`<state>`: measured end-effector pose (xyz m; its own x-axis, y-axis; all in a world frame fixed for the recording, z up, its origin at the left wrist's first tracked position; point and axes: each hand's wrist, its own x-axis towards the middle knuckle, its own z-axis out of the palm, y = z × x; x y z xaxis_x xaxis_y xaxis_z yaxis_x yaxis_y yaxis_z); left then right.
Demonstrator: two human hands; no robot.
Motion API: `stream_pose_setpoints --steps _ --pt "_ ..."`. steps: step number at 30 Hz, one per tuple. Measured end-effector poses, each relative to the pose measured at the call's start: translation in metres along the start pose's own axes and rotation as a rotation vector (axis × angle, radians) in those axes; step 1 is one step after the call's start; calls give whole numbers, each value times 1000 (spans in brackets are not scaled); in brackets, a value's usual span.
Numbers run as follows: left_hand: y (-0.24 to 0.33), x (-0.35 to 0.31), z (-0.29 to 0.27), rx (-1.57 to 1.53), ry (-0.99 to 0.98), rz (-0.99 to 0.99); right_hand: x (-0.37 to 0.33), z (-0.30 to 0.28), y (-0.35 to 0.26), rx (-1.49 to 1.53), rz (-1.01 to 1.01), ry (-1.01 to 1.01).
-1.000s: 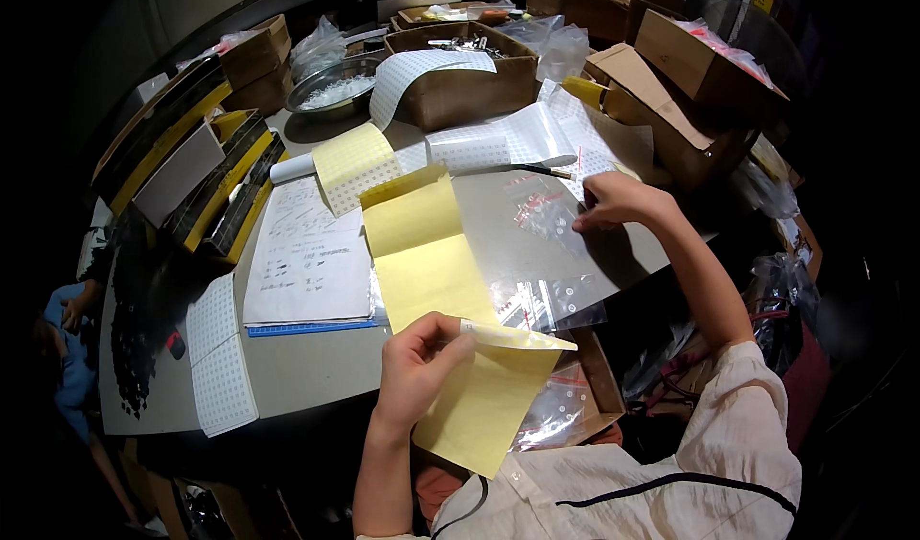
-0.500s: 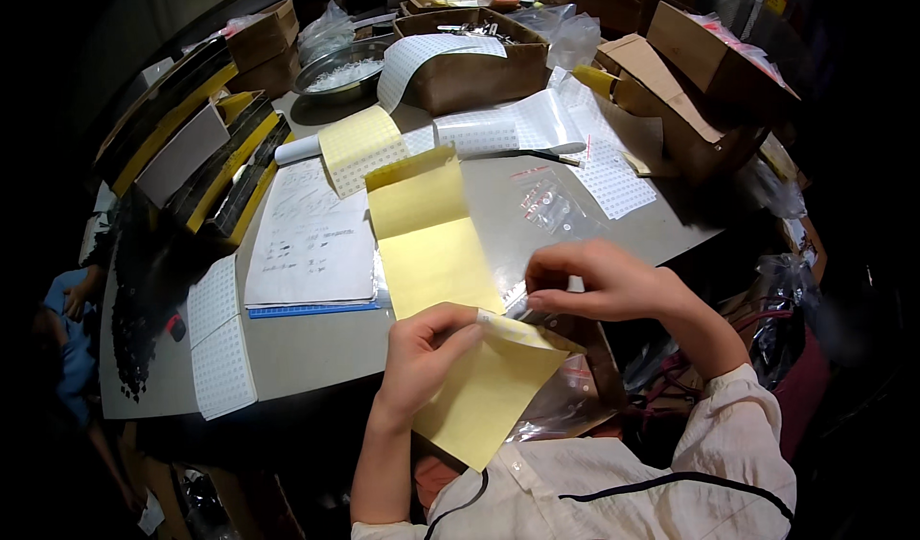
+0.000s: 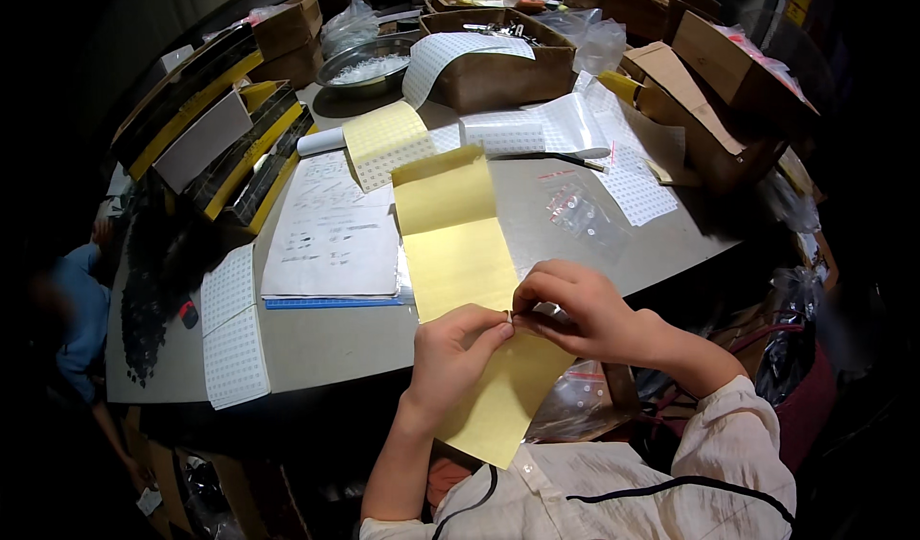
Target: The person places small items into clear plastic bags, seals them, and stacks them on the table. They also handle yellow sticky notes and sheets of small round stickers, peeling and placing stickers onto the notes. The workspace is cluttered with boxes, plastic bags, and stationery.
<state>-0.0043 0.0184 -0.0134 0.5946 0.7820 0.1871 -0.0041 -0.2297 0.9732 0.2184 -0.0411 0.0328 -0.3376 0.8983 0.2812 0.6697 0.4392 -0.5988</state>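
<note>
A long yellow label strip (image 3: 458, 267) runs from the table over its front edge, and its lower part hangs toward my lap. My left hand (image 3: 458, 348) is closed on the strip at the bend, thumb on top. Right beside it, my right hand (image 3: 585, 315) is closed in a pinch, its fingertips meeting the left thumb over the strip. A tiny pale bit shows between the fingertips; what the right hand pinches is too small to make out. Below the right hand lies an open carton with clear zip bags (image 3: 580, 396) holding small white round pieces.
Left of the strip are a written sheet on a blue clipboard (image 3: 331, 302) and a stack of label sheets (image 3: 233, 334). Small zip bags (image 3: 575, 209) lie to the right. Behind stand a metal bowl (image 3: 364, 68) and cardboard boxes (image 3: 498, 70). Another person's blue sleeve (image 3: 81, 300) shows far left.
My right hand has come in left and down to meet my left hand at the strip's bend. The printed labels seen there before are now covered. The whole view has shifted slightly.
</note>
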Motion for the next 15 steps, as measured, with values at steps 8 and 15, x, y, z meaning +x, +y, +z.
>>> stream_pose_setpoints --steps 8,15 --pt "3 -1 0 -5 29 -76 -5 -16 0 -72 -133 157" --pt "11 1 4 -17 31 -56 -52 -43 28 -503 350 72"
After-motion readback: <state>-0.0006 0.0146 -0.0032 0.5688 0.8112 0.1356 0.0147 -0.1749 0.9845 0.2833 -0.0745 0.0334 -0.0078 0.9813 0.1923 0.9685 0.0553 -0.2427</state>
